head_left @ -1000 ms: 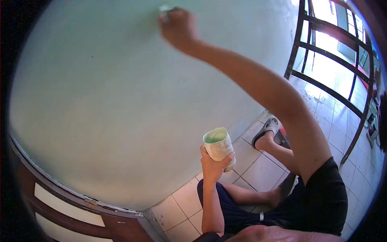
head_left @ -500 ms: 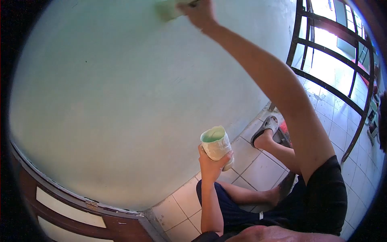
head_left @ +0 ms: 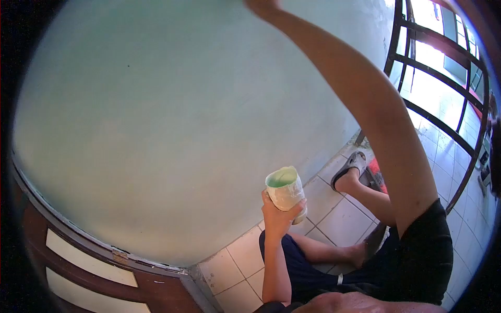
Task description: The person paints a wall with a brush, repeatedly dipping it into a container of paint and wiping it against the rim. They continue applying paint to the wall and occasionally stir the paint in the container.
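Note:
A pale, paint-smeared container [head_left: 286, 194] with light green paint inside is upright, slightly tilted, and my left hand [head_left: 278, 215] is wrapped round its lower part. Raised high against the pale green wall [head_left: 172, 130], my right hand [head_left: 262, 6] is mostly cut off by the top edge of the view. Its fingers and anything in them are out of sight. Only the back of the hand and the wrist show there.
A dark metal frame [head_left: 441, 75] stands at the right, with tiled floor [head_left: 344, 221] behind and below. At the lower left is a brown door [head_left: 36, 235] with cream panels. My foot in a grey clog [head_left: 350, 168] rests near the wall, beside something red [head_left: 377, 175].
My right hand has moved up and somewhat right, and the brush-like tool it held against the wall has left the view. My left hand still holds the container, nearly unmoved.

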The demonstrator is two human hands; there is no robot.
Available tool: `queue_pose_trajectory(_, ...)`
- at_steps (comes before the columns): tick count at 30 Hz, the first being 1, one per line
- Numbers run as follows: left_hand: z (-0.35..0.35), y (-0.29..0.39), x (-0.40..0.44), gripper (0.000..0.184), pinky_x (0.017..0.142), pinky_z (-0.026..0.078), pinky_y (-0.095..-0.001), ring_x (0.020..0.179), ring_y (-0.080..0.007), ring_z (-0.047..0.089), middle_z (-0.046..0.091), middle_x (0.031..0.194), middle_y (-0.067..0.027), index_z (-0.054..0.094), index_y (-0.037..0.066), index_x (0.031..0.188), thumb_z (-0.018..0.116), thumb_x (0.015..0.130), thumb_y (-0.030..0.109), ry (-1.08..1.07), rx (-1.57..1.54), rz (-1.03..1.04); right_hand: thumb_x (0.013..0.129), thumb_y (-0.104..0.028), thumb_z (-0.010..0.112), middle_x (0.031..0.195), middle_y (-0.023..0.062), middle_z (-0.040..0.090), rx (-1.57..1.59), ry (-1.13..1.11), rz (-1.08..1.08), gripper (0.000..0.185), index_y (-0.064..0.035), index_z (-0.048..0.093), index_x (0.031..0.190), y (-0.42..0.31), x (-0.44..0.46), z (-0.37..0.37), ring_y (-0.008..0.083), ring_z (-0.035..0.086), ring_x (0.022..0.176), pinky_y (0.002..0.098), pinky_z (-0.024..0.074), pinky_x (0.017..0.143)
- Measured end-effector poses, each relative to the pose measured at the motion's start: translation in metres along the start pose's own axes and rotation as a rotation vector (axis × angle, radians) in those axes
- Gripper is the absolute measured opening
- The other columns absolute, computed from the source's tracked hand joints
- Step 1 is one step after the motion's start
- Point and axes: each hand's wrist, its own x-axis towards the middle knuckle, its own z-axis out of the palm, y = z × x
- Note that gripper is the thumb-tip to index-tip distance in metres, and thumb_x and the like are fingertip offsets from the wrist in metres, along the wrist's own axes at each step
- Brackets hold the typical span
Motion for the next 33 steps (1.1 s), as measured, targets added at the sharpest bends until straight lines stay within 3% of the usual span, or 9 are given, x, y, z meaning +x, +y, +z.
queue_pose_trajectory(2, 0.001, 0.006, 0.000, 0.087, 0.089, 0.058, -0.0404, 0.103, -0.0289, 0.072, 0.071, 0.115, -0.0202, 0.045, -0.001, 0.130, 0.095, 0.066, 0.031, -0.003, 0.007, -0.009, 0.096, -0.014, 0.053, 0.090, 0.0090, 0.070, 0.105, 0.130, -0.136, 0.042, -0.0014, 0.063, 0.135, -0.062, -0.004, -0.027, 0.0281, 0.064, 0.092, 0.0456, 0.0477, 0.076)
queue_pose_trajectory(3, 0.004, 0.008, 0.001, 0.087, 0.089, 0.058, -0.0404, 0.103, -0.0289, 0.072, 0.071, 0.115, -0.0201, 0.045, -0.001, 0.130, 0.095, 0.066, 0.031, -0.004, 0.008, -0.007, 0.099, -0.031, 0.057, 0.083, 0.0220, 0.073, 0.756, 0.090, 0.073, 0.039, 0.0027, 0.070, 0.085, -0.093, -0.003, -0.067, 0.0331, 0.073, 0.076, 0.0469, 0.0582, 0.077)
queue_pose_trajectory(4, 0.006, 0.009, 0.001, 0.087, 0.089, 0.058, -0.0404, 0.103, -0.0288, 0.072, 0.071, 0.115, -0.0200, 0.045, -0.001, 0.130, 0.095, 0.066, 0.031, -0.005, 0.009, -0.006, 0.103, -0.029, 0.043, 0.078, 0.0256, 0.069, 0.910, -0.333, 0.077, 0.041, 0.0012, 0.066, 0.087, -0.098, -0.010, -0.135, 0.0405, 0.069, 0.074, 0.0530, 0.0570, 0.079)
queue_pose_trajectory(5, 0.009, 0.009, 0.002, 0.087, 0.089, 0.058, -0.0403, 0.103, -0.0287, 0.072, 0.071, 0.115, -0.0198, 0.045, -0.001, 0.130, 0.095, 0.066, 0.031, -0.010, 0.006, 0.011, 0.104, -0.033, 0.037, 0.076, 0.0278, 0.067, 0.903, -0.136, -0.084, 0.045, -0.0002, 0.065, 0.091, -0.119, -0.019, -0.137, 0.0459, 0.066, 0.074, 0.0544, 0.0570, 0.080)
queue_pose_trajectory(10, 0.012, 0.009, 0.000, 0.088, 0.090, 0.058, -0.0401, 0.103, -0.0285, 0.072, 0.071, 0.116, -0.0195, 0.045, -0.001, 0.130, 0.096, 0.066, 0.030, -0.024, -0.005, 0.031, 0.081, -0.028, 0.080, 0.101, 0.0149, 0.070, 1.390, -0.307, 0.175, 0.045, -0.0052, 0.074, 0.119, -0.112, -0.064, -0.172, 0.0269, 0.070, 0.088, 0.0393, 0.0578, 0.078)
queue_pose_trajectory(18, 0.008, 0.012, 0.000, 0.087, 0.091, 0.058, -0.0399, 0.104, -0.0282, 0.072, 0.071, 0.116, -0.0191, 0.045, 0.000, 0.131, 0.095, 0.067, 0.032, -0.015, 0.020, 0.013, 0.080, -0.024, 0.083, 0.107, 0.0095, 0.077, 1.215, -0.048, 0.337, 0.033, -0.0057, 0.078, 0.107, 0.042, -0.093, -0.027, 0.0223, 0.073, 0.096, 0.0377, 0.0583, 0.085)
queue_pose_trajectory(22, 0.008, -0.001, 0.000, 0.087, 0.091, 0.057, -0.0402, 0.105, -0.0281, 0.072, 0.071, 0.117, -0.0193, 0.045, 0.001, 0.131, 0.095, 0.067, 0.032, -0.021, 0.009, 0.038, 0.081, -0.036, 0.078, 0.104, 0.0135, 0.076, 0.569, 0.091, 0.546, 0.035, -0.0130, 0.079, 0.107, 0.117, -0.095, 0.019, 0.0346, 0.071, 0.098, 0.0452, 0.0567, 0.090)
queue_pose_trajectory(29, 0.004, -0.005, -0.001, 0.086, 0.093, 0.056, -0.0400, 0.109, -0.0257, 0.067, 0.066, 0.121, -0.0153, 0.043, 0.002, 0.132, 0.095, 0.068, 0.027, -0.080, -0.036, -0.037, 0.098, -0.035, 0.051, 0.089, 0.0194, 0.072, 0.417, 0.026, 0.329, 0.038, -0.0051, 0.074, 0.092, 0.068, -0.120, -0.037, 0.0405, 0.070, 0.088, 0.0508, 0.0566, 0.079)
queue_pose_trajectory(33, 0.005, -0.002, 0.000, 0.086, 0.092, 0.057, -0.0416, 0.105, -0.0289, 0.072, 0.070, 0.118, -0.0194, 0.045, 0.001, 0.130, 0.095, 0.067, 0.031, -0.049, -0.006, -0.039, 0.082, -0.024, 0.073, 0.086, 0.0152, 0.071, 0.629, 0.129, 0.198, 0.020, -0.0067, 0.074, 0.091, -0.058, -0.142, -0.102, 0.0361, 0.068, 0.080, 0.0476, 0.0541, 0.070)
